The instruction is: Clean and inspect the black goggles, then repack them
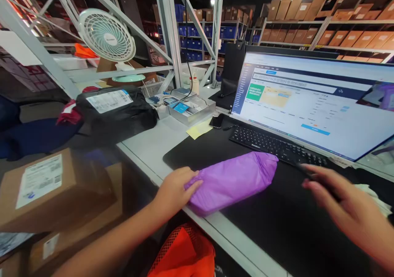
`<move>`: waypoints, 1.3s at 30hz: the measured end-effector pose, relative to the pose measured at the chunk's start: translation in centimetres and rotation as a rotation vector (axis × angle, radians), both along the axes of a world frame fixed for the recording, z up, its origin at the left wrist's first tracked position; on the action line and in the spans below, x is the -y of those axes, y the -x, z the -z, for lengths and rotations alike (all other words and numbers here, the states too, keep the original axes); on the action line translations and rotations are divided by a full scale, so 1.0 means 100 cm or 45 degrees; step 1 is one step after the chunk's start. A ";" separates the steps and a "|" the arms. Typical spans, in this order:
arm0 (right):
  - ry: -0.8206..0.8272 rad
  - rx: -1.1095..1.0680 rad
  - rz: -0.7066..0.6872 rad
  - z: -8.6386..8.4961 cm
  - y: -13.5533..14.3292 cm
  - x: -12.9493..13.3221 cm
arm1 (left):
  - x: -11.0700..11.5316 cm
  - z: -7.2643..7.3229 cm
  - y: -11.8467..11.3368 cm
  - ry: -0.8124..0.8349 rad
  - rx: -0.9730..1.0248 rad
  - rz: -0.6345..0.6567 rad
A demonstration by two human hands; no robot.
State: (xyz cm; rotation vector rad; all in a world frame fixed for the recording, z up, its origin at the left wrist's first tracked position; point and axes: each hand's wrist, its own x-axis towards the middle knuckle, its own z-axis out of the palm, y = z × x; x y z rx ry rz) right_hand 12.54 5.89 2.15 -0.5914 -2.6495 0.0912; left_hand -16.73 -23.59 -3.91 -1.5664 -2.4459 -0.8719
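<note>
Head view. We see the left hand (174, 188) closed with thumb and fingers on the near left end of a purple, oblong, plastic-wrapped package (232, 182). The package lies over the front edge of a pale, flat-topped desk (144, 141) and a broad black mat (261, 236), its far end beside a black rectangular keyboard (261, 141); we cannot tell whether it is lifted slightly. The right hand (351, 207), partly blurred, is curled around a slim black object (308, 172) near the keyboard's right end; we cannot tell what the object is. Behind the keyboard we find a wide, lit monitor (286, 108). Left of the keyboard lie a dark, glossy phone (216, 121) and a yellow paper sheet (197, 131); farther left sits a labelled, black plastic-wrapped parcel (123, 121).
</note>
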 end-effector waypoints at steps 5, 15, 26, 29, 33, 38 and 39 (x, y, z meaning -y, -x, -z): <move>-0.150 0.178 -0.532 -0.003 0.053 0.075 | -0.009 0.005 0.005 -0.084 -0.270 0.083; -0.657 0.371 -0.527 -0.003 0.071 0.115 | -0.013 0.021 0.006 -0.312 -0.200 0.119; -0.522 0.683 0.735 0.035 -0.062 -0.040 | -0.009 0.004 0.028 -0.061 -0.193 0.134; -0.199 0.504 0.867 0.050 -0.089 -0.065 | -0.014 -0.021 0.032 0.042 -0.218 0.098; 0.126 0.398 1.116 0.059 -0.098 -0.099 | -0.039 -0.054 0.014 0.118 -0.344 0.237; 0.177 0.345 1.234 0.065 -0.071 -0.134 | -0.075 -0.071 -0.020 0.667 -0.377 0.358; 0.186 0.336 1.247 0.067 -0.062 -0.138 | -0.079 -0.071 -0.023 0.711 -0.383 0.353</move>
